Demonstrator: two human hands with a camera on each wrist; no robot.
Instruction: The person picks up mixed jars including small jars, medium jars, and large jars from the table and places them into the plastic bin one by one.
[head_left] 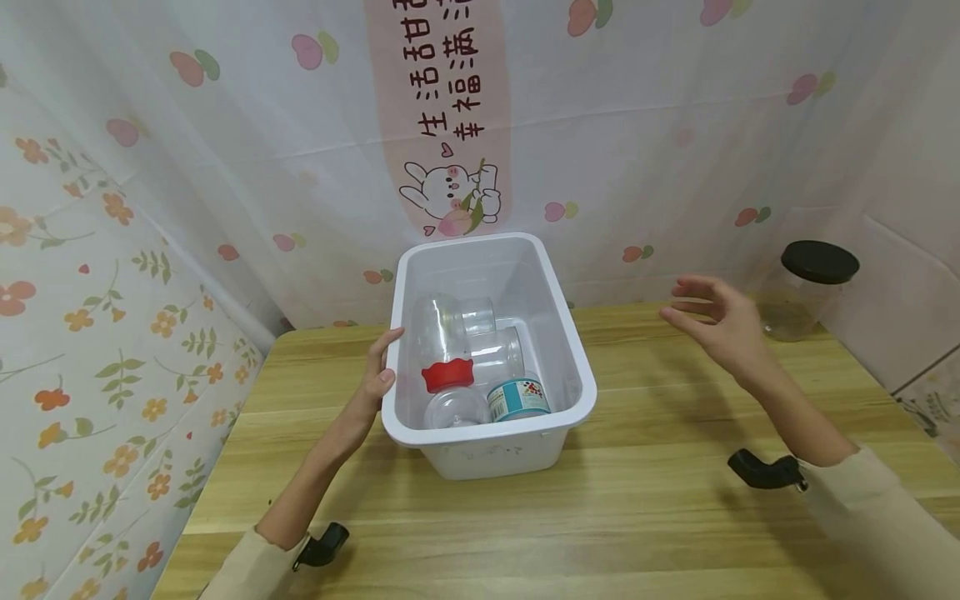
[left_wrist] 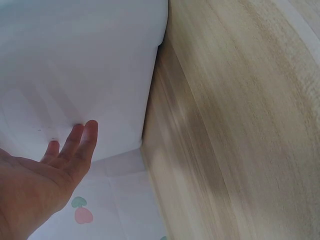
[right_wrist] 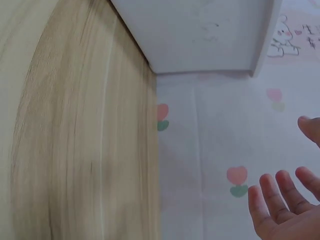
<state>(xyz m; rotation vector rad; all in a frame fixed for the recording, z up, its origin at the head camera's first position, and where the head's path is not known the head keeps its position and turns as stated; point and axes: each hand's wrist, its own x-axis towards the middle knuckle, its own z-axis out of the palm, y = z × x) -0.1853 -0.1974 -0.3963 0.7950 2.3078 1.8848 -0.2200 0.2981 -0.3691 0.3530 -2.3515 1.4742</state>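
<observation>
A white plastic bin (head_left: pixel 480 458) stands on the wooden table near the back. Inside it lie several clear plastic jars (head_left: pixel 441 325), one with a red scalloped lid (head_left: pixel 447 375) and one with a teal label (head_left: pixel 517 398). My left hand (head_left: pixel 372 385) rests against the bin's left side, its thumb and index finger by the rim. In the left wrist view the left hand's other fingers (left_wrist: pixel 89 134) touch the bin's outer wall. Held in the air right of the bin, my right hand (head_left: pixel 723 329) is empty, fingers spread and loosely bent.
A clear jar with a black lid (head_left: pixel 820 262) stands at the table's back right, beyond the right hand. Behind the table (head_left: pixel 637 483) hangs a patterned curtain (head_left: pixel 600 167), and a floral cloth (head_left: pixel 97 333) covers the left side.
</observation>
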